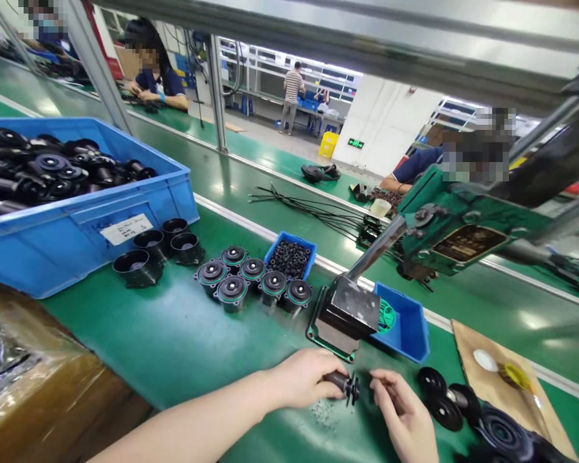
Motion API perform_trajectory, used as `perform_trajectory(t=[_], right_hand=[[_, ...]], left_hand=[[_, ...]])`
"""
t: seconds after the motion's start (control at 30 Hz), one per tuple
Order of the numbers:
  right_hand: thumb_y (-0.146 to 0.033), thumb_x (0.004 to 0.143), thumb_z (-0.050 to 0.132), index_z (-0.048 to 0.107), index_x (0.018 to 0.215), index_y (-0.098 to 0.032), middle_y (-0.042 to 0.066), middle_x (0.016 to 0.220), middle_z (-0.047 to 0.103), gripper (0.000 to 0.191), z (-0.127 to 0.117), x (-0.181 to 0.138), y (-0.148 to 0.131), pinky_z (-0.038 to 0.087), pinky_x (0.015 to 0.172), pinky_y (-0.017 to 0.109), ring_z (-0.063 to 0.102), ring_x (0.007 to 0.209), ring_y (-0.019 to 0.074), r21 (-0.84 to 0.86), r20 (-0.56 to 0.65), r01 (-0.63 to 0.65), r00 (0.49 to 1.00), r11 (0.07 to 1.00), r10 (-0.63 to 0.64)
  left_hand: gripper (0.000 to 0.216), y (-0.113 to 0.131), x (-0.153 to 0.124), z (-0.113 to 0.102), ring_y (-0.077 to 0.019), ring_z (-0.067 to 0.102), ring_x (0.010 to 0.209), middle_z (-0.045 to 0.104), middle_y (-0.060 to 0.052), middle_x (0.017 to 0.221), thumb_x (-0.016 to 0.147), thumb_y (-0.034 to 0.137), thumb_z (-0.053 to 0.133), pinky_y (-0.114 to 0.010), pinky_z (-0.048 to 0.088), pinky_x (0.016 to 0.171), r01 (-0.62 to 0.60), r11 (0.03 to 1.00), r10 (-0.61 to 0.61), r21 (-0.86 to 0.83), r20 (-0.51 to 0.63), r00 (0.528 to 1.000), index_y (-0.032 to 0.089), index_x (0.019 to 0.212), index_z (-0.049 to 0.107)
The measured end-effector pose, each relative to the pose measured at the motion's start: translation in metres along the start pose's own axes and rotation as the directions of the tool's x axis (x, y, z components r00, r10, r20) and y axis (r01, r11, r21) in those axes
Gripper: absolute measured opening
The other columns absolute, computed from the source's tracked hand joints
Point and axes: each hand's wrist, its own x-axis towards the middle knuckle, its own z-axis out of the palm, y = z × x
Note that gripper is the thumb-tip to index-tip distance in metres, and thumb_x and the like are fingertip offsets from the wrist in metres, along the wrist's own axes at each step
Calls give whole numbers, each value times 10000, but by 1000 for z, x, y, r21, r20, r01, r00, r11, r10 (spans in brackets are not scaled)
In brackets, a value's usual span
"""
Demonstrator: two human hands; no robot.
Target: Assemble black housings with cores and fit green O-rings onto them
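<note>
**A:** Left hand (302, 379) wrapped around a small black shaft part (345, 384), down at the counter's (174, 334) near edge. Right hand (405, 415) just beside, fingers curled loosely at the part's flanged end, gripping nothing as far as visible.

**B:** Tight up front though? Black press block (350, 308) right above the hands, small blue bin (408, 328) touching its right side.

**A:** Yep. Black discs (441, 399) just right of the right hand, cardboard sheet (506, 379) beyond. Open green stretch to the left, though.

**B:** Further back?

**A:** Capped black housings (251, 283) in a cluster, open cups (159, 254) beside the big blue crate (77, 225), little tray of black rings (289, 257) behind. Then a conveyor lane, cable ties (309, 206) lying on it. Other people seated across, bright factory hall.
</note>
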Motion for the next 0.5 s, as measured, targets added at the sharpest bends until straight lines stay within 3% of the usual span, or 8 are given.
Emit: perform_trajectory(t=[0.2,0.5], right_hand=[[-273,986,548,555,1237,-237,105,1047,657,253,18,2,-23,618,776,274,723,883,204,188,132,128,979,974,-154],[-259,1012,481,515,1234,-230,136,1114,542,227,16,-1,-36,586,783,335,644,923,224,236,163,104,976,966,-145]], left_hand=[[315,3,-3,0,-241,679,1001,735,-55,1069,852,312,785,-315,500,885,114,992,-114,-44,7,993,214,1130,675],[218,8,-5,0,-206,650,886,704,-14,956,840,216,762,-304,486,829,178,972,-183,-153,-21,983,212,1038,672]])
